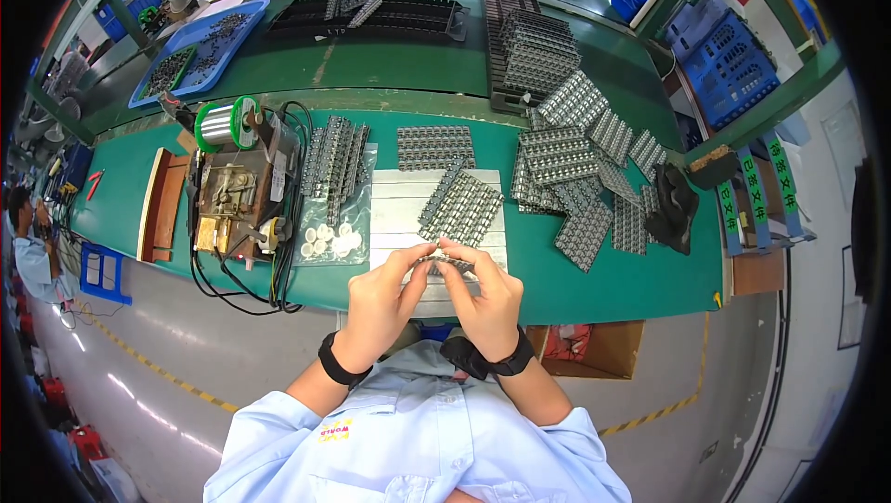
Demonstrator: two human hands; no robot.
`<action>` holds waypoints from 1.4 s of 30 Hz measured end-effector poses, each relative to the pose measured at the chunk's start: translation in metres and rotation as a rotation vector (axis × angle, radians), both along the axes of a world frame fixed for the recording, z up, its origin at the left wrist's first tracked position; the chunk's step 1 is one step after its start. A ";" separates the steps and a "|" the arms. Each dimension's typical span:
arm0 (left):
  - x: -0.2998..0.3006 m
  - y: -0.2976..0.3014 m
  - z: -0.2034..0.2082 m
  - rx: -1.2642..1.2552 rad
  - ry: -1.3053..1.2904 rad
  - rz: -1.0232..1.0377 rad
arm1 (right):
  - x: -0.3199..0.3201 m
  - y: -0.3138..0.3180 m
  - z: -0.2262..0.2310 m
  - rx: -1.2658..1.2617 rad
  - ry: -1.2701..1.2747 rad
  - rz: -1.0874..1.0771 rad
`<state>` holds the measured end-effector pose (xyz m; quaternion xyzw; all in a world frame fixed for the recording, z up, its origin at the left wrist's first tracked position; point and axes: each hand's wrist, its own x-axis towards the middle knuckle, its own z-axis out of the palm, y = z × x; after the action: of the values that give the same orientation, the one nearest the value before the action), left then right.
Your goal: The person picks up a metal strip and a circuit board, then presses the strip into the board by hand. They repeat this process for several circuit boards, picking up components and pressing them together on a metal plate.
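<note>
My left hand point(382, 301) and my right hand point(486, 303) meet in front of my chest, thumbs and index fingers pinched on a narrow strip point(444, 262) of small grey metallic parts. Fingers cover much of the strip, so its exact kind does not show. Just beyond the fingertips, panels point(464, 210) with rows of small silver parts lie overlapped on a pale, lined board point(394, 215). Another such panel point(435, 147) rests at the board's far edge. Left of the board, a clear plastic bag point(364, 178) lies under small round white pieces point(320, 238) and a stack of panel strips point(336, 155).
A soldering device point(237, 187) with cables and a green-flanged wire spool point(225, 124) stands at left. Many panels point(561, 155) are heaped at right beside a black glove-like item point(672, 209). Farther back are a blue tray point(218, 62) and black racks point(408, 16).
</note>
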<state>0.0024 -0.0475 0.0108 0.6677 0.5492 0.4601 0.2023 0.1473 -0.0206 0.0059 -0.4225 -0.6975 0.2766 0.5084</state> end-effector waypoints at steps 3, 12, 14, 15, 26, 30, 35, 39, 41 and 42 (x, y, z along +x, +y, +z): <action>-0.001 0.000 0.001 -0.006 0.003 -0.004 | 0.000 0.000 -0.002 0.002 -0.004 0.003; -0.013 0.014 -0.022 -0.014 -0.144 -0.114 | 0.014 0.007 -0.004 -0.146 -0.141 0.131; -0.014 0.013 -0.027 -0.044 -0.122 -0.159 | 0.015 0.006 -0.013 -0.216 -0.180 0.143; -0.013 0.012 -0.028 -0.062 -0.075 -0.137 | 0.014 0.007 -0.017 -0.211 -0.184 0.120; -0.001 0.004 -0.029 -0.047 0.002 0.021 | 0.006 0.003 -0.021 -0.190 -0.242 0.026; 0.004 0.003 -0.031 -0.033 0.011 0.067 | 0.003 0.001 -0.023 -0.151 -0.236 -0.012; 0.005 0.006 -0.028 -0.009 -0.021 0.100 | 0.003 0.001 -0.019 -0.084 -0.276 -0.012; 0.005 0.018 0.003 0.041 -0.109 0.027 | 0.012 0.011 -0.016 -0.072 -0.246 0.120; 0.009 0.022 0.012 0.104 -0.343 -0.070 | 0.017 0.015 -0.015 -0.123 -0.251 0.213; 0.006 0.022 0.012 0.105 -0.343 -0.071 | 0.018 0.016 -0.012 -0.121 -0.251 0.212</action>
<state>0.0088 -0.0257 0.0233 0.6080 0.4580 0.5878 0.2738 0.1651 -0.0048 -0.0064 -0.4076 -0.7781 0.3155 0.3590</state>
